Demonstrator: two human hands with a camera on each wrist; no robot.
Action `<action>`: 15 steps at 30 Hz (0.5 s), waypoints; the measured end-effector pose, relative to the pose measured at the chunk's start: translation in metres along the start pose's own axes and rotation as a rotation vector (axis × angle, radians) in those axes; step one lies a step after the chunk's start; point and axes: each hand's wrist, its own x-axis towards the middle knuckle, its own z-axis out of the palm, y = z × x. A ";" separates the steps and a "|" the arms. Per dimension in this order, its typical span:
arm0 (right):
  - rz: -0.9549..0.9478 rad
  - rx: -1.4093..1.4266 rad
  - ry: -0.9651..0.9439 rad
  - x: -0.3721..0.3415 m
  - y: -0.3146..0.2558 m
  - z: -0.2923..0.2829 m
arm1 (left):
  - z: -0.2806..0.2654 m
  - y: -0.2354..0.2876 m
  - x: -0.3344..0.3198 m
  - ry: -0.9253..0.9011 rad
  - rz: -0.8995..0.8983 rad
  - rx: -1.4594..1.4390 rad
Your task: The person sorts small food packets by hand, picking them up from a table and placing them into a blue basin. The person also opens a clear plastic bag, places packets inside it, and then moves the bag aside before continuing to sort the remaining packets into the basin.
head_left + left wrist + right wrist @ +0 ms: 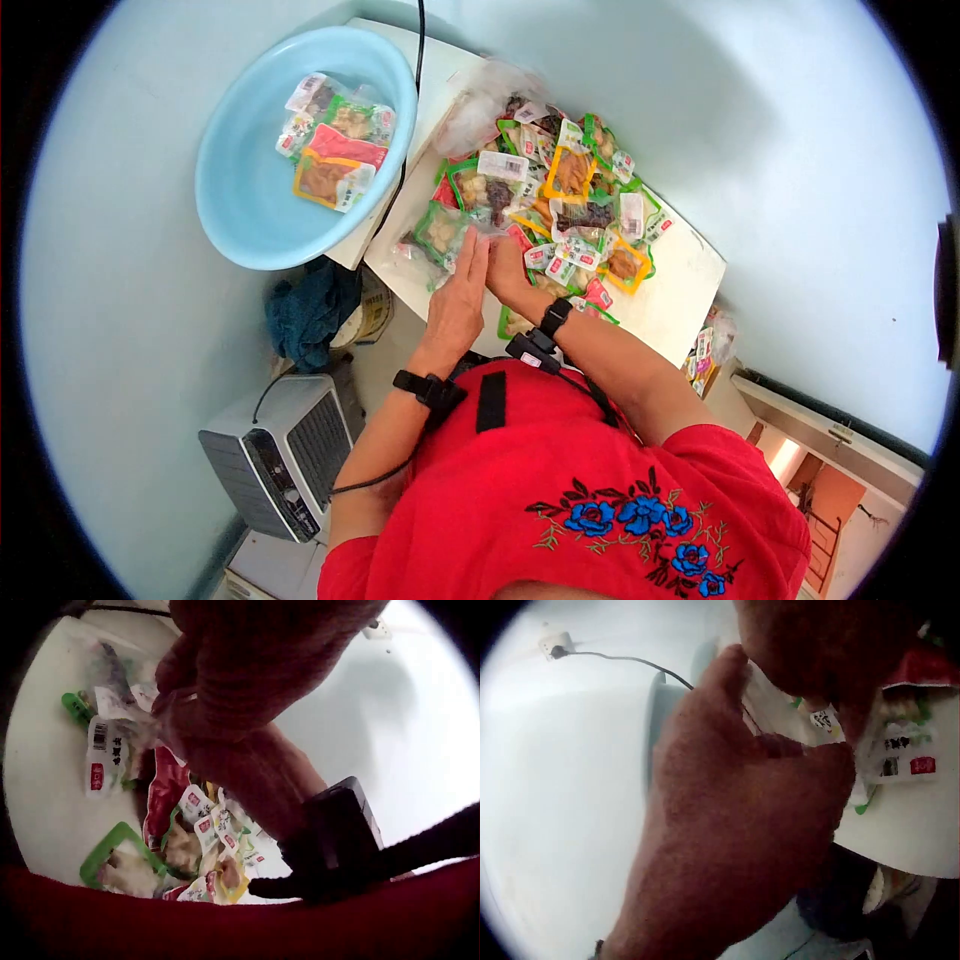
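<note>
Left hand (457, 310) and right hand (512, 272) pinch a clear bag (135, 712). At ten o'clock, a round basin (240, 185) holds glossy packets (345, 150) (one yellow-edged).

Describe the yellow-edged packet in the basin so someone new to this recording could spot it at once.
In the head view, find the big light-blue basin at the upper left. A small cluster of packets lies inside, toward its right side. The yellow-edged packet is lowest in the picture, just below a red packet, and alone there has a yellow border.
</note>
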 end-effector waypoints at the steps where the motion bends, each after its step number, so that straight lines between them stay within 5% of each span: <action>1: -0.108 -0.030 0.050 -0.001 0.002 0.000 | 0.001 0.000 0.001 0.005 0.001 0.013; 5: -0.038 0.052 -0.052 -0.003 0.003 -0.013 | -0.001 0.004 0.001 -0.020 -0.014 0.067; 8: 0.290 0.599 -0.265 -0.010 0.001 -0.041 | 0.001 0.002 0.000 -0.031 -0.038 0.070; 12: 0.446 0.431 -0.319 -0.033 -0.004 -0.132 | 0.004 0.002 0.000 -0.031 -0.015 0.112; 15: 0.278 0.042 -0.266 -0.060 0.051 -0.174 | 0.006 0.003 -0.001 -0.037 -0.002 0.155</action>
